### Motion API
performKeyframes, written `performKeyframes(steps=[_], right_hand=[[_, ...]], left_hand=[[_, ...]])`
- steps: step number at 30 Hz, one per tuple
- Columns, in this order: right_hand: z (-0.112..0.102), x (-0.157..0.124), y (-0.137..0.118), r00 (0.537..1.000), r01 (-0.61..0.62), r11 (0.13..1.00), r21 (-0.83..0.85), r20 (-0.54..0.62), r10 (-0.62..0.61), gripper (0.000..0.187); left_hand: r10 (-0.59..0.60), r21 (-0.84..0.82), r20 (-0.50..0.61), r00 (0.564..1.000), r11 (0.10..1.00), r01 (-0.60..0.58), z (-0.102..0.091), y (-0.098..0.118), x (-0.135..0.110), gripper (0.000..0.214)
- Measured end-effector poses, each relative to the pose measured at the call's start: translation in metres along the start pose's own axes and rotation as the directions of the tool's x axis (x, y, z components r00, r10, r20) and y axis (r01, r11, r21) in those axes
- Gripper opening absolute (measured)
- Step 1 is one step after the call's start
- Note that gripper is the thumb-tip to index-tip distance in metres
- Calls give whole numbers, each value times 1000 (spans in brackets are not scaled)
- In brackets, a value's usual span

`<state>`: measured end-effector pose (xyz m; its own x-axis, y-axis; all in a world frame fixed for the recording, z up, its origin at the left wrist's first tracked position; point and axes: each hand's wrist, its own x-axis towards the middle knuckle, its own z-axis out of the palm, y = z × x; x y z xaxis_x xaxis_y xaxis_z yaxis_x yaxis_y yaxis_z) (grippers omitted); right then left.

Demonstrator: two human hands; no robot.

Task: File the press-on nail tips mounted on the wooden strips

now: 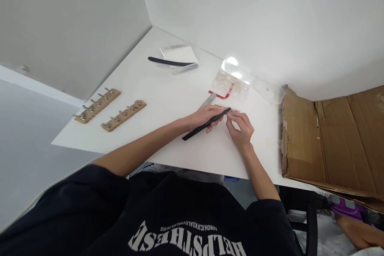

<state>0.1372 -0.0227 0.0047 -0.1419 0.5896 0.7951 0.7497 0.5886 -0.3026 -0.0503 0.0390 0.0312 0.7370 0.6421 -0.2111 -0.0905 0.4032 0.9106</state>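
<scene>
My left hand (205,116) is closed around a long black nail file (200,128), which slants up to the right across its fingers. Close to the file's upper end, my right hand (241,127) pinches with thumb and forefinger; what lies between them is too small to make out. Behind my hands, a short row of small clips on a strip (236,111) is partly covered. A grey nail file (210,99) lies on the table, with its lower part under my left hand and forearm.
Two wooden strips with metal clips, one farther left (100,106) and one nearer (124,116), lie at left. Behind stand an open clear box of nail tips (223,82) and a packet (180,54) with another black file (168,62). A cardboard box (303,144) borders the right.
</scene>
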Motion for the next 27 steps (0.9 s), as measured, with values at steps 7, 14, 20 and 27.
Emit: performKeyframes(steps=[7,14,20,27], right_hand=[[0,-1,1,999,33,998,55,-31,-31,24],[0,-1,2,999,42,996,77,-10,-41,27],[1,-3,4,1000,14,998,67,16,-15,25],[-10,8,3,993,-82,995,61,-83,87,18]], left_hand=[[1,3,23,1000,1000,-1,1,3,-2,41],[-2,-23,35,999,1000,2,2,4,-2,40],[-3,-10,35,999,1000,3,1,3,-2,38],[-7,-39,9,1000,999,7,1,6,-3,35]])
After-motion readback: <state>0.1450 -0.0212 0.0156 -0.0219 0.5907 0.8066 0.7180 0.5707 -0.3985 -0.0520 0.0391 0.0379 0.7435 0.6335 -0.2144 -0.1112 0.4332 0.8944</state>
